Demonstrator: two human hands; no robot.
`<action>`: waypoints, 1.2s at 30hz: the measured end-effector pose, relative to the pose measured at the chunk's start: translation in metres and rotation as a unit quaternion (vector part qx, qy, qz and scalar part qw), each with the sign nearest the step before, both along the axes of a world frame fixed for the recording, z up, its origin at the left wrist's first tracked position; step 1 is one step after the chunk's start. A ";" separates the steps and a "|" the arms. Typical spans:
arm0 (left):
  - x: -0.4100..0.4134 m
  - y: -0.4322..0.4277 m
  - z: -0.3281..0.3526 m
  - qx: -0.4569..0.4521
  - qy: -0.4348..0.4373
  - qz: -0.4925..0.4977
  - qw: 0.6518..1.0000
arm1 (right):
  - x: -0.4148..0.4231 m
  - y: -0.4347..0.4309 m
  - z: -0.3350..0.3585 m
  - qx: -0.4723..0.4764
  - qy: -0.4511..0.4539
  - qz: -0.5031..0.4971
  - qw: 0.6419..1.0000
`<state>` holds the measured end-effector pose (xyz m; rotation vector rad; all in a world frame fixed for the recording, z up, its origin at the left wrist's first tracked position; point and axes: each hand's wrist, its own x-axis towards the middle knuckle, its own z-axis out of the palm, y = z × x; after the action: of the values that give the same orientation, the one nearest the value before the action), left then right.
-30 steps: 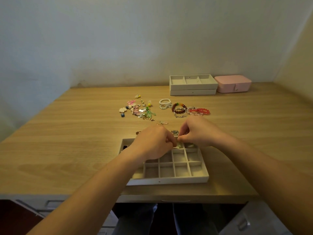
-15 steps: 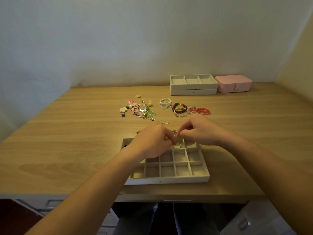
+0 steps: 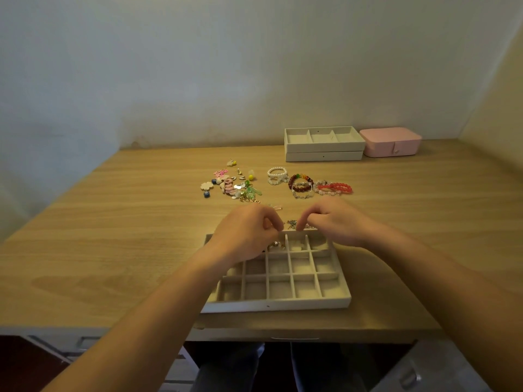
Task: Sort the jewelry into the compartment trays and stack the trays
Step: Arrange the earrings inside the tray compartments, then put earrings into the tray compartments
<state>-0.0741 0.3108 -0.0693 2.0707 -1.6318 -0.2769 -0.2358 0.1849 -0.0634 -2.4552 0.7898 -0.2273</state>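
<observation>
left hand (image 3: 249, 236), right hand (image 3: 335, 222): fingertips pinched, contents cannot tell | silver chain (image 3: 292, 222) beyond tray (image 3: 277, 304): likely light, limp, tangle-prone | pinch one end

Dim warm light, yellow-green cast. Wall (image 3: 198, 66) darker at left, brighter right. Soft shadows under the forearms (image 3: 147, 315) on the table (image 3: 113, 250). Wide-angle bend curves table edges. Forearms soft at bottom; small jewelry (image 3: 228, 185) grainy.

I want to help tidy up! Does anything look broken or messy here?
Nothing looks broken or spilled. The small pieces and bracelets just lie loose on the table, not yet sorted into the tray.
</observation>
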 end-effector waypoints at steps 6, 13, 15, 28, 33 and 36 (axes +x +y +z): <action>0.026 -0.015 -0.005 -0.029 0.000 0.077 0.997 | 0.023 -0.018 -0.001 -0.004 -0.122 -0.079 0.989; 0.060 -0.056 -0.004 -0.033 0.074 0.136 0.987 | 0.064 -0.039 -0.010 -0.016 -0.017 -0.051 0.998; 0.065 -0.065 -0.005 -0.031 0.090 0.130 0.987 | 0.075 -0.041 -0.013 -0.033 0.011 -0.042 0.999; 0.079 -0.083 -0.011 -0.071 0.213 0.121 0.967 | 0.088 -0.054 -0.019 -0.023 0.010 -0.052 0.998; 0.070 -0.082 -0.003 -0.066 0.212 0.074 0.972 | 0.074 -0.054 -0.004 0.094 -0.129 -0.069 0.985; 0.064 -0.075 0.010 -0.048 0.255 0.004 0.966 | 0.066 -0.049 0.010 0.141 -0.164 -0.057 0.975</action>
<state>-0.0103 0.2360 -0.0597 1.7449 -1.2924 -0.6536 -0.1701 0.1363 -0.0534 -2.0393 0.7582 -0.5112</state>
